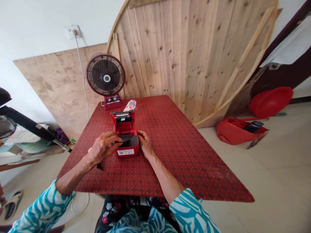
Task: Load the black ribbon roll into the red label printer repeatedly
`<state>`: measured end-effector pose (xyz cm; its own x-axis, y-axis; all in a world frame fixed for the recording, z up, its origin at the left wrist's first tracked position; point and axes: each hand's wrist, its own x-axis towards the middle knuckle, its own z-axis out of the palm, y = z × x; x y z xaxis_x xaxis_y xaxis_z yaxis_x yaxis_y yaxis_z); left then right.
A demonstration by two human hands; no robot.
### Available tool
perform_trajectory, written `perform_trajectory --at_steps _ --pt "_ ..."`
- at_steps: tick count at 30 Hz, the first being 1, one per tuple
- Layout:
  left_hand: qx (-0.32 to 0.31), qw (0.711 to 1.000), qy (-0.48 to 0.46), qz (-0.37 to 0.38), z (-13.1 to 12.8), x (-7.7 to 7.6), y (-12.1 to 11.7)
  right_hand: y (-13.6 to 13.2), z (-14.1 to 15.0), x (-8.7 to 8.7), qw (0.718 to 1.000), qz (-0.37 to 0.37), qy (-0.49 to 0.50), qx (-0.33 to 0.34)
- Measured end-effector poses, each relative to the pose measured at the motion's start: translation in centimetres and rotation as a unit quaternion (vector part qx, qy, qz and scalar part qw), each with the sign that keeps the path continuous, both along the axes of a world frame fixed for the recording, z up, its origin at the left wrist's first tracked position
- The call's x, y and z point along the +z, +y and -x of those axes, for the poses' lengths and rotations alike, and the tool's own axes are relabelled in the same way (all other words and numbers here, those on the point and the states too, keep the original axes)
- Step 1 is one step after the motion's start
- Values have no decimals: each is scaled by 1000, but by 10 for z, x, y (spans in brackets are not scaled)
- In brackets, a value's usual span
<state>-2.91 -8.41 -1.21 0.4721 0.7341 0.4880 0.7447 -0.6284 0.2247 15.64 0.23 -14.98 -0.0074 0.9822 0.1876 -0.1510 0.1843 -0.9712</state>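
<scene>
A red label printer [126,152] stands on the table with its lid [123,119] raised, showing a black roller inside the lid. My left hand [105,145] is at the printer's front left, thumb and fingers pinched on a black strip [125,139] over the opening. A dark end of similar material [99,166] hangs below that hand; I cannot tell if it is the same piece. My right hand [145,142] is pressed against the printer's right side, its fingers curled along the casing. The inside of the printer is partly hidden by the strip.
The table [179,161] has a red patterned cover. Behind the printer lies a clear plastic bottle [131,105], with a dark red fan [106,77] at the back left corner. A large wooden round panel [184,58] leans on the wall. A red bag [229,131] lies on the floor.
</scene>
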Motion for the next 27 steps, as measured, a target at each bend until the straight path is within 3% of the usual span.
perform_trajectory --at_steps 10,27 --pt "-26 994 100 -26 -10 -13 -22 1 1 0 1000 3 6 -6" --pt "2 987 107 -123 -5 -37 -26 0 -2 1 1000 2 1 0"
